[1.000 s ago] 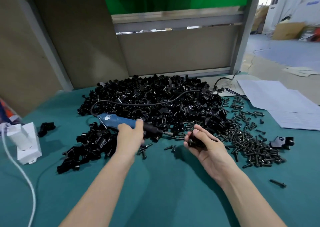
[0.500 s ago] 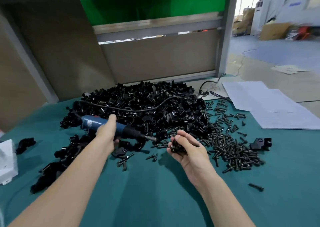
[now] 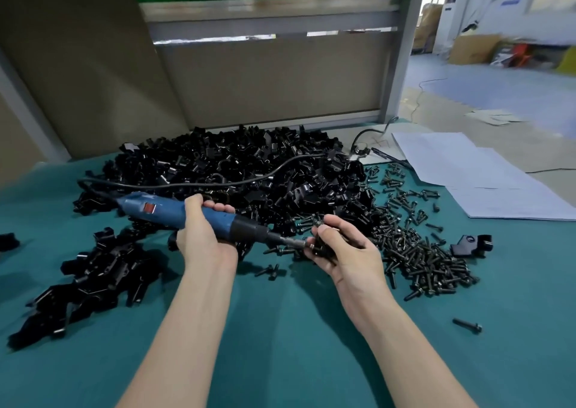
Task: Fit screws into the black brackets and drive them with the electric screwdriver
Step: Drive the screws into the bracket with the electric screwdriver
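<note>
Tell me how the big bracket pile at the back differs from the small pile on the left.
The big pile is heaped high; the small pile lies low and scattered. A black cable crosses the big pile, not the small pile. Both hold black brackets on the green cloth.

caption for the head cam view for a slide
Left hand holds the blue electric screwdriver, its bit at a black bracket gripped in the right hand beside piled screws.
</note>
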A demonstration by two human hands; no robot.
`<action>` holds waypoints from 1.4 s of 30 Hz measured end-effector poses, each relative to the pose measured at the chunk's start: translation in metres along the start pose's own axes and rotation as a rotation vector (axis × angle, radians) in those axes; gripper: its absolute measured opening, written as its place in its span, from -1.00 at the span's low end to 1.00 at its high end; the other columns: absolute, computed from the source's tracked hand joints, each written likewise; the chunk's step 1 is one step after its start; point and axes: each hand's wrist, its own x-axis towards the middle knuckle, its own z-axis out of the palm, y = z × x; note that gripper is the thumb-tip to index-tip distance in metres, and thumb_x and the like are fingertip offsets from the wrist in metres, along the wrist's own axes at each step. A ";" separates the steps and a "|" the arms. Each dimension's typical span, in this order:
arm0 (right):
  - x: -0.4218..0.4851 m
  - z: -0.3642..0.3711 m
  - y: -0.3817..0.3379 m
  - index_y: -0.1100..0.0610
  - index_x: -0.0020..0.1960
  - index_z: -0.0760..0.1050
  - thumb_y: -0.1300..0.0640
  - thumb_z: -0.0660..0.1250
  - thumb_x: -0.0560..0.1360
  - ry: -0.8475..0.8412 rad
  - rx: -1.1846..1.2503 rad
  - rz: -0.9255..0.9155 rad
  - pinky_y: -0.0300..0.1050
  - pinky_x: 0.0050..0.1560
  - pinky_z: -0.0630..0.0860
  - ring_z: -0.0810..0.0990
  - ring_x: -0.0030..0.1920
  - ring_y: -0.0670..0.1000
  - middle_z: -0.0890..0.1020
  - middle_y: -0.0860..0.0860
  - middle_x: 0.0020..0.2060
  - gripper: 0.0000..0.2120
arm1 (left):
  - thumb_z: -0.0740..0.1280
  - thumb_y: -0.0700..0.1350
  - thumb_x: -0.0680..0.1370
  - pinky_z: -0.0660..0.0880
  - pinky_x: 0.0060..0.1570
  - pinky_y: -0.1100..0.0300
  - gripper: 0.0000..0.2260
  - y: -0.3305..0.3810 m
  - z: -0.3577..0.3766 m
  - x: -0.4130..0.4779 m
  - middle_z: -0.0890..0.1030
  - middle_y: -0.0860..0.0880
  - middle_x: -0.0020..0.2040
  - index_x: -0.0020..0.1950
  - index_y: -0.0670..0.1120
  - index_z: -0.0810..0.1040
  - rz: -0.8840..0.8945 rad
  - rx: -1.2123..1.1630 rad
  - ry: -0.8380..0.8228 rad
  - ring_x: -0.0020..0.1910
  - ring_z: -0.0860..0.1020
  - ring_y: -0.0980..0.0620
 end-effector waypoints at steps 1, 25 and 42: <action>0.000 0.001 0.000 0.08 -0.08 0.75 0.29 0.52 0.47 -0.004 -0.018 -0.003 -0.05 -0.07 0.68 0.73 -0.16 0.08 0.74 0.15 -0.12 -0.87 | 0.39 -0.19 0.52 0.60 -0.24 0.15 -0.82 0.000 0.000 0.000 0.52 0.03 -0.38 -0.22 -0.10 0.43 -0.002 -0.004 0.001 -0.38 0.52 0.03; -0.006 0.000 0.002 0.03 -0.08 0.74 0.30 0.50 0.50 0.021 -0.119 -0.056 0.07 0.15 0.67 0.74 -0.08 0.08 0.74 0.12 -0.12 -0.83 | 0.35 -0.25 0.51 0.57 -0.35 0.20 -0.84 -0.011 0.003 -0.021 0.53 0.03 -0.47 -0.24 -0.13 0.42 0.086 0.075 0.026 -0.48 0.53 0.07; -0.007 -0.001 0.003 0.06 -0.09 0.73 0.32 0.49 0.51 0.036 -0.036 -0.052 -0.05 0.00 0.69 0.73 -0.14 0.10 0.72 0.13 -0.14 -0.83 | 0.35 -0.24 0.49 0.55 -0.39 0.22 -0.84 -0.015 0.004 -0.026 0.53 0.03 -0.47 -0.26 -0.13 0.42 0.121 0.101 0.042 -0.48 0.53 0.06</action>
